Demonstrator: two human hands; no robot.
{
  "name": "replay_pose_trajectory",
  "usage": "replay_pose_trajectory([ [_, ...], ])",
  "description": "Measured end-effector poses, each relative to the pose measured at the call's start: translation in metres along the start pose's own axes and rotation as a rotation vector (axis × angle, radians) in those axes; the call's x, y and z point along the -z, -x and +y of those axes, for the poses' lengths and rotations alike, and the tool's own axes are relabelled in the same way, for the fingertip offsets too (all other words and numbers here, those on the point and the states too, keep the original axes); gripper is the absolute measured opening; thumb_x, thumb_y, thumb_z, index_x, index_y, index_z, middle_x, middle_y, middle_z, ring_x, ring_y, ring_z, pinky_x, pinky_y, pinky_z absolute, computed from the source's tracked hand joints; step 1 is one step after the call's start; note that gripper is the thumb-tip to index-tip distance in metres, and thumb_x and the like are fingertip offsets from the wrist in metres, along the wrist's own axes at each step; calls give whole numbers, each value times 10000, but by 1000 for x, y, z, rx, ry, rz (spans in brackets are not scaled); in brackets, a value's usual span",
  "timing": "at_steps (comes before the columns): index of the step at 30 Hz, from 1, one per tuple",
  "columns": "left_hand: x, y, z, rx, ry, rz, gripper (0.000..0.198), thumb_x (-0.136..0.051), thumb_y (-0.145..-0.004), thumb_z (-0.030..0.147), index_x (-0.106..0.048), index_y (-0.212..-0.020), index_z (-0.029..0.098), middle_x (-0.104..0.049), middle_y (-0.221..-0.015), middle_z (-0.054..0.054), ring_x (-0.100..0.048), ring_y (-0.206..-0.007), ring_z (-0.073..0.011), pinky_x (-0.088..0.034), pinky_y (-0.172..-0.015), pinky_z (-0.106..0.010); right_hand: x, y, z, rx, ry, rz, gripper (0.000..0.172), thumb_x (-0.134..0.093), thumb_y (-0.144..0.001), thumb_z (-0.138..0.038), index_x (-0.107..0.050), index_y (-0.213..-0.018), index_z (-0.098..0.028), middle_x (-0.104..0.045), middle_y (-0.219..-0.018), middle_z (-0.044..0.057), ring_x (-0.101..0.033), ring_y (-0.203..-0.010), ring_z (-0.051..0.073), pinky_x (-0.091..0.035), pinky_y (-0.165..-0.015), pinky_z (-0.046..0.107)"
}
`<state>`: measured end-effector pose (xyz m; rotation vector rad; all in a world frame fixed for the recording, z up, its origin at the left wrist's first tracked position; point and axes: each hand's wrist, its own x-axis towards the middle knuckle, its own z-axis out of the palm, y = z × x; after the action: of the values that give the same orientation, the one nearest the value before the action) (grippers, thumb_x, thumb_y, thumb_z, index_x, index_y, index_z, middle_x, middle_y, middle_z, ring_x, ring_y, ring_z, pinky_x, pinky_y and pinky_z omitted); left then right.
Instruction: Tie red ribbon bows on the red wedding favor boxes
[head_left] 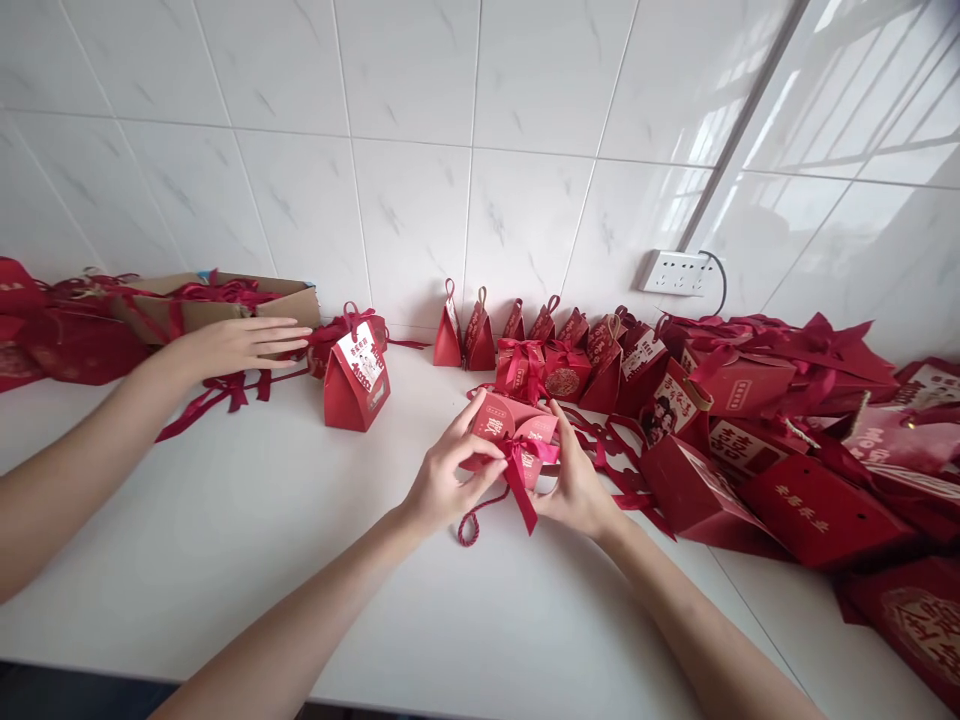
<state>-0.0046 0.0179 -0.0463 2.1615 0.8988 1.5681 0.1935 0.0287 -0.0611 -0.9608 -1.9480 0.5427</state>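
Between my two hands is a small red gift box (501,415) with curved flaps and pale lettering, tied with a dark red ribbon bow (517,455). My left hand (450,472) grips it from the left, thumb and index finger pinching the bow. Closed round the opposite side is my right hand (577,485), its fingers partly hidden behind the box. A ribbon tail hangs down at the front. Beneath it, a twisted red cord loop (469,527) rests on the white table (360,590).
Another person's hand (232,348) reaches in from the left, near an upright red box (356,375). Behind it is a cardboard carton (292,303) of ribbons. Small red boxes (480,340) line the tiled wall; many red boxes (817,510) pile up right. A power strip (679,273) adjoins the wall.
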Motion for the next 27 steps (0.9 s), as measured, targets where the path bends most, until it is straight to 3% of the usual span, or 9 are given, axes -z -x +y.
replay_pose_trajectory([
  [4, 4, -8, -4, 244, 214, 198, 175, -559, -846, 359, -589, -845, 186, -645, -1158, -137, -612, -1084, -244, -525, -873, -370, 3, -1, -8, -55, -130, 62, 1018, -741, -615, -369, -163, -1448, -285, -443, -1368, 150, -428, -1240, 400, -475, -891, 565],
  [6, 7, -13, -8, 356, 345, 296, 212, -555, -843, 400, -553, -840, 187, -688, -1013, -103, -657, -977, -231, -544, -843, -391, 2, -3, -10, -148, -271, 91, 886, -714, -625, -490, -312, -1385, -276, -552, -1253, 135, -480, -1195, 381, -501, -859, 530],
  [8, 9, -15, -12, 400, 426, 343, 242, -548, -840, 430, -529, -831, 190, -685, -983, -84, -654, -973, -227, -537, -859, -406, 2, -5, -12, -300, -486, 84, 708, -587, -677, -646, -470, -1250, -247, -636, -1089, 121, -576, -1074, 344, -560, -729, 455],
  [10, 9, -14, -14, 371, 430, 300, 275, -541, -836, 457, -554, -892, 189, -660, -1082, -96, -606, -1074, -237, -497, -927, -412, 1, -8, -14, -455, -724, 64, 654, -410, -726, -737, -564, -1091, -217, -667, -927, 109, -648, -905, 299, -571, -574, 378],
  [12, 8, -11, -13, 321, 411, 181, 349, -525, -838, 476, -575, -1024, 186, -606, -1209, -115, -537, -1175, -253, -465, -967, -408, 2, -9, -14, -545, -886, 59, 667, -321, -736, -769, -597, -978, -213, -665, -808, 94, -664, -749, 255, -546, -475, 329],
  [15, 6, -6, -9, 291, 396, -26, 424, -519, -841, 470, -559, -1157, 189, -583, -1252, -120, -535, -1175, -271, -477, -943, -404, 4, -8, -12, -567, -961, 50, 643, -367, -704, -793, -606, -910, -233, -653, -764, 75, -647, -676, 212, -536, -463, 295],
  [18, 4, -3, -4, 276, 380, -148, 386, -529, -841, 448, -590, -1135, 206, -638, -1159, -107, -597, -1078, -271, -495, -907, -406, 6, -6, -9, -594, -999, 8, 642, -387, -692, -802, -607, -895, -233, -644, -792, 77, -639, -701, 199, -546, -500, 294],
  [24, 1, -1, -7, 318, 457, -168, 372, -507, -851, 468, -582, -1072, 178, -654, -1096, -115, -630, -984, -251, -508, -865, -396, 6, -9, -12, -661, -1028, 7, 639, -335, -732, -775, -604, -933, -231, -631, -822, 83, -622, -650, 191, -542, -481, 306],
  [27, -2, -2, -11, 313, 496, -60, 472, -455, -851, 541, -489, -1165, 190, -614, -1165, -129, -613, -1012, -247, -492, -869, -401, 3, -7, -12, -568, -842, 69, 721, -195, -766, -776, -575, -1053, -236, -638, -903, 117, -640, -712, 263, -554, -506, 408],
])
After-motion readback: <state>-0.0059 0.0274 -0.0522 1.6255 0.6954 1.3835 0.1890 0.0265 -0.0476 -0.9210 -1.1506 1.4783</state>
